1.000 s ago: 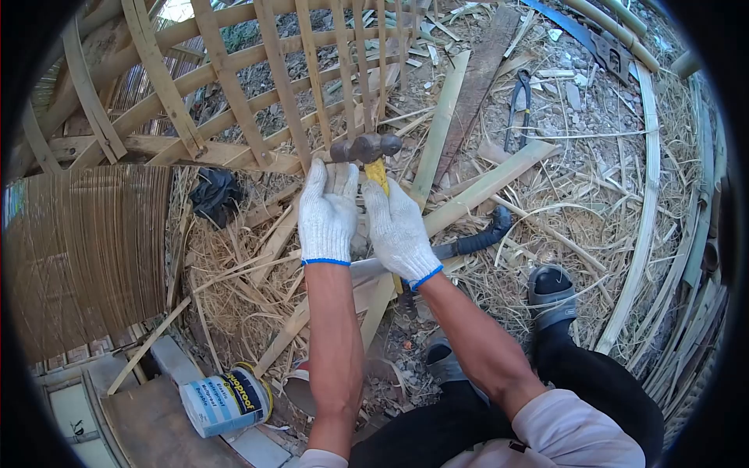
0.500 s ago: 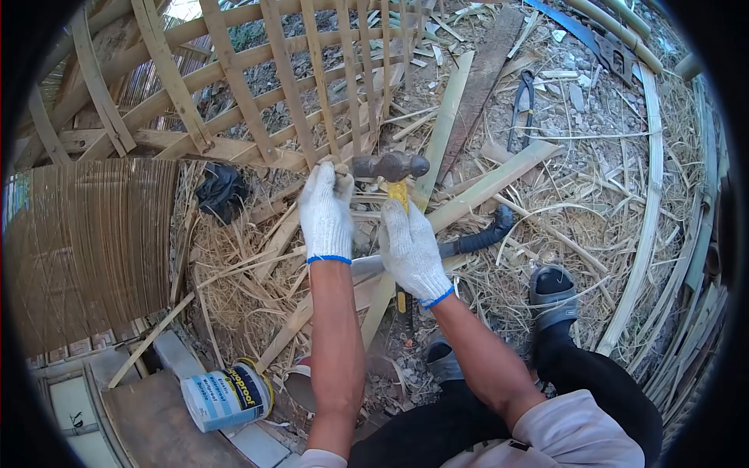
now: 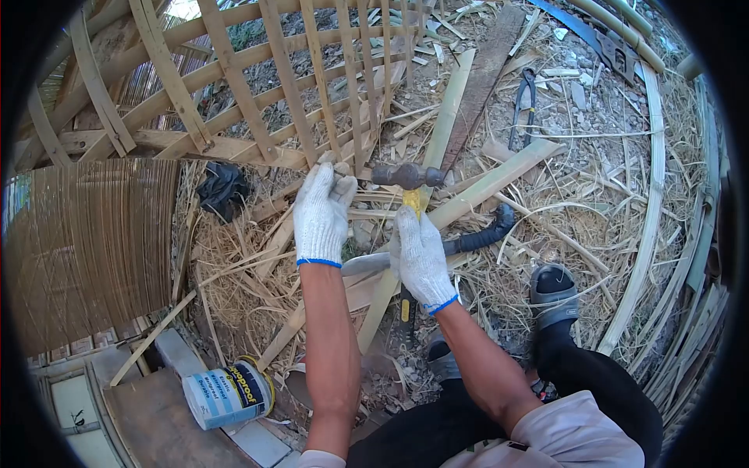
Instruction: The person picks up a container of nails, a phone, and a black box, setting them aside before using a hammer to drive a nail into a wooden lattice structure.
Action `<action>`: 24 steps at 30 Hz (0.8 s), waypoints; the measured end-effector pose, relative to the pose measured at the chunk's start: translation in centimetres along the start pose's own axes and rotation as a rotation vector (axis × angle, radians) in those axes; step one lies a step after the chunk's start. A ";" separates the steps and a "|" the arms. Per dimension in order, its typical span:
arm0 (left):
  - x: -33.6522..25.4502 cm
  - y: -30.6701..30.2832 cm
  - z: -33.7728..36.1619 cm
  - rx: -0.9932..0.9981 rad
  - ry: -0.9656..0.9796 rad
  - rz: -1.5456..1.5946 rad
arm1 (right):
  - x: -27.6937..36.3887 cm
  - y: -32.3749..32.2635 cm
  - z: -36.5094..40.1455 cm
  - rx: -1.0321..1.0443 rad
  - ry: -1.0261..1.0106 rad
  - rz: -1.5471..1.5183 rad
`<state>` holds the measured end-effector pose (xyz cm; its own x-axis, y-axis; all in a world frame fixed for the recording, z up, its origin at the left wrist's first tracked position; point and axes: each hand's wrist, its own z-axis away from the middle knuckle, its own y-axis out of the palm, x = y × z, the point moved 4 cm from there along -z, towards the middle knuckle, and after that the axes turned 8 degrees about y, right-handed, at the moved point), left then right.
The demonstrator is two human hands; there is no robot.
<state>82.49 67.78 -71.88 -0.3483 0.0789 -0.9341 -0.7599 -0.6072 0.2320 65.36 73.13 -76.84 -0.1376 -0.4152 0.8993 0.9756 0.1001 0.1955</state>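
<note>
My right hand (image 3: 425,261), in a white knitted glove, is closed around the yellow handle of a hammer (image 3: 407,176). The dark metal head lies sideways, a short gap to the right of my other hand. My left hand (image 3: 321,214), gloved the same way, reaches up to the lower edge of a bamboo lattice (image 3: 269,156). Its fingers are bent at the slat ends; whatever they pinch is too small or hidden to make out. Beneath my right hand lies a wide blade (image 3: 367,265) with a black-wrapped handle (image 3: 488,232), partly covered by the glove.
Bamboo strips (image 3: 495,183) and shavings litter the ground. Pincers (image 3: 523,109) and a blue-bladed saw (image 3: 577,31) lie farther off. A paint bucket (image 3: 228,394) is tipped at lower left, below a slatted bamboo panel (image 3: 94,242). A black plastic bag (image 3: 222,189) sits beside the panel.
The hammer and my right hand have shifted right and slightly down, away from my left hand. My left hand has tilted slightly, its fingers loosening at the lattice edge.
</note>
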 end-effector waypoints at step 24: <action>1.1 0.5 -0.9 -0.155 -0.108 0.424 | 3.1 3.7 0.1 -0.164 -0.076 -0.164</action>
<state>82.21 66.83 -73.02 -0.6724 -0.1248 -0.7296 -0.4496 -0.7141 0.5365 68.50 72.32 -73.28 -0.3033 -0.3443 0.8885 0.9529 -0.1143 0.2810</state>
